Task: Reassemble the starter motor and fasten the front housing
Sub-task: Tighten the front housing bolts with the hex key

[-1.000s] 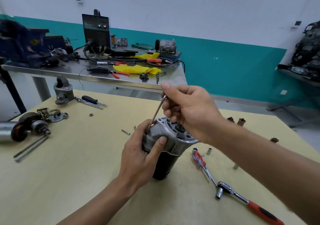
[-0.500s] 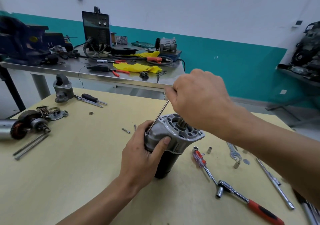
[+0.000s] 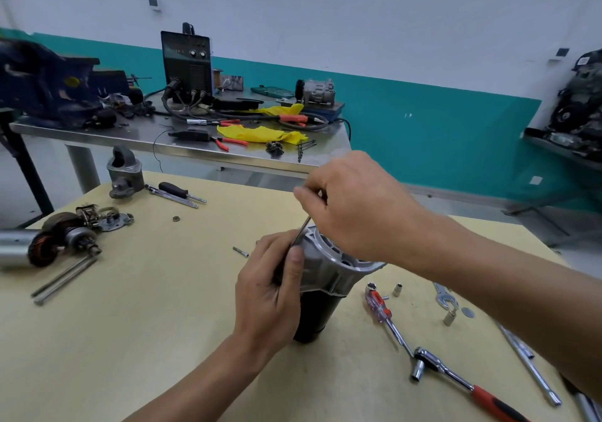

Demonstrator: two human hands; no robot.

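the starter motor (image 3: pixel 312 320), a black steel cylinder capped by a silver cast-aluminium front housing (image 3: pixel 329 265), stands on end near the middle of the pale yellow wooden worktable (image 3: pixel 163 340), housing uppermost and leaning a little. i judge it is stood this way so that the long thin steel through-bolt (image 3: pixel 302 230) can be fed down through the housing's edge and along the body.

my left hand (image 3: pixel 267 294) wraps the motor where the housing meets the black body. the fingers curl round the far side and the thumb presses on the casting, steadying the motor and, i think, seating the two parts together. my right hand (image 3: pixel 355 206) reaches in from the right above the housing, wrist high. thumb and fingertips pinch the top of the bolt, which slants down to the rim beside my left thumb. whether its tip has entered the hole i cannot tell.

to the right of the motor lie a red-and-clear-handled screwdriver (image 3: pixel 379 304), a chrome ratchet with a red grip (image 3: pixel 456 376) and small loose sockets (image 3: pixel 396 289), close enough to serve for tightening. well apart on the left rest a copper-wound armature (image 3: pixel 49 246) and a spare grey cast housing (image 3: pixel 125 174).
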